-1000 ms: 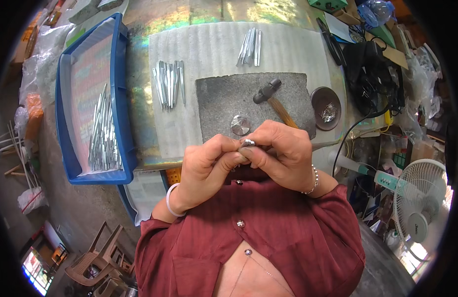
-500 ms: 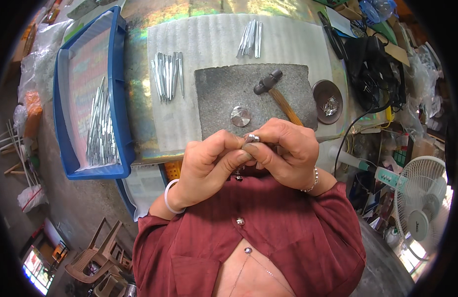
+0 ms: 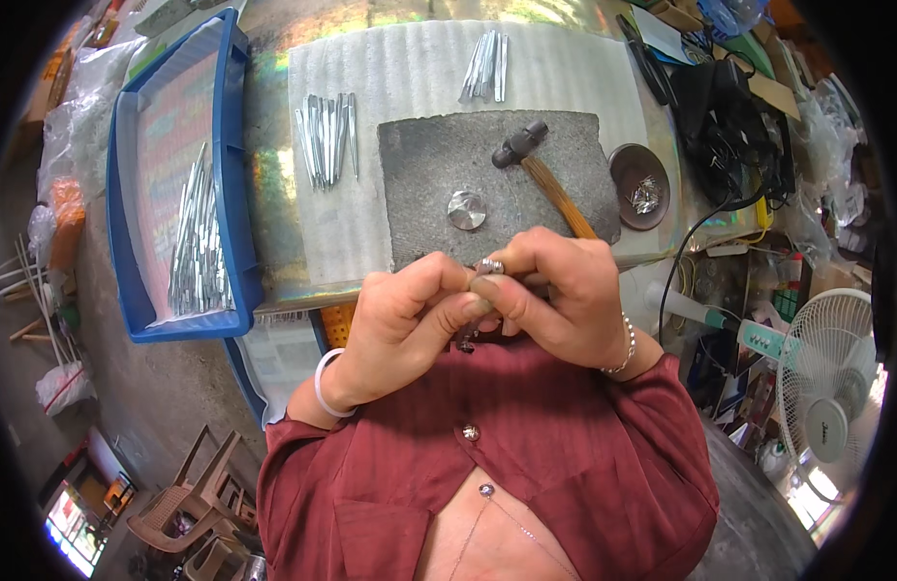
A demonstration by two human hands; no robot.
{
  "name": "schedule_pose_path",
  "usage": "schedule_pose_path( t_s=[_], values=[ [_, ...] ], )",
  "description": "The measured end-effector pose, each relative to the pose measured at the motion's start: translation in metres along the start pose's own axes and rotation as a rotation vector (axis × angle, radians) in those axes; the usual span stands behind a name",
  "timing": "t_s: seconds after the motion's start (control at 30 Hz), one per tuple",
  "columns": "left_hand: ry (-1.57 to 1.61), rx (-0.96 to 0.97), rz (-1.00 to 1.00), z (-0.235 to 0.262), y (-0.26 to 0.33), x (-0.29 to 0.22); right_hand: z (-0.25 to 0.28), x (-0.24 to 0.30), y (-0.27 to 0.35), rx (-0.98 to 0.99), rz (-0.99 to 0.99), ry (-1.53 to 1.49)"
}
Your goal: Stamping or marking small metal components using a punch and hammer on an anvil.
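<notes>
Silvery and small, a ridged metal piece (image 3: 489,266) was held up around the middle of the near edge of the bench (image 3: 272,184). The left hand (image 3: 410,312) reached it from one side, its grip pinched together on the piece between thumb and forefinger; the right hand (image 3: 563,295) met it from the other side, its grip clamped on the same piece. The fingertips of both lay close together and hid much of what they held. A dark shiny bit (image 3: 465,339) showed below them; whether it belonged to the piece could not be told.

Beyond the hands, a grey slab (image 3: 424,174) lay toward the near edge of the bench, on a white foam sheet (image 3: 400,68). On the slab were a round metal disc (image 3: 467,209) and a hammer (image 3: 560,198), its wooden handle slanting toward the slab's near right corner. A brown dish (image 3: 633,163) of small shiny bits (image 3: 647,196) sat just beside the slab's right edge. Slim metal strips lay in two bundles, one by the sheet's left edge (image 3: 326,140), the other near its far edge (image 3: 482,70). Along the bench's left edge, a blue tray (image 3: 239,242) held a heap of similar strips (image 3: 199,257)
</notes>
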State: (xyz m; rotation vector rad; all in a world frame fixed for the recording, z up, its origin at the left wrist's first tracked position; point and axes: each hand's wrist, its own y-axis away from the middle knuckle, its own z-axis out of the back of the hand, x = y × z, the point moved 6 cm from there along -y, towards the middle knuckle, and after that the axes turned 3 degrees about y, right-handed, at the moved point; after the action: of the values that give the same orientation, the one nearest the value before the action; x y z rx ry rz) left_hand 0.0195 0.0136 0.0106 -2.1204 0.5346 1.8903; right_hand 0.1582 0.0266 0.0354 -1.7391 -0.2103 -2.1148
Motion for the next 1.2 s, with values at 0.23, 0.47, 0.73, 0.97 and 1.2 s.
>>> schedule_pose_path(
  t_s=[0.23, 0.47, 0.73, 0.97, 1.2],
  values=[
    [0.17, 0.046, 0.148, -0.002, -0.01, 0.005, -0.004, -0.024, 0.001, -0.06, -0.255, -0.429],
    [0.246, 0.016, 0.09, -0.006, -0.005, 0.008, 0.0, -0.017, 0.003, -0.1, -0.183, -0.319],
    [0.111, 0.091, 0.123, -0.002, -0.01, 0.009, 0.001, -0.017, -0.001, -0.034, -0.201, -0.251],
    [0.159, 0.077, 0.169, 0.0, -0.016, 0.001, 0.002, -0.017, -0.005, -0.03, -0.242, -0.333],
    [0.108, 0.037, 0.146, 0.0, -0.012, -0.003, -0.002, -0.016, 0.001, -0.082, -0.172, -0.354]
  ],
)
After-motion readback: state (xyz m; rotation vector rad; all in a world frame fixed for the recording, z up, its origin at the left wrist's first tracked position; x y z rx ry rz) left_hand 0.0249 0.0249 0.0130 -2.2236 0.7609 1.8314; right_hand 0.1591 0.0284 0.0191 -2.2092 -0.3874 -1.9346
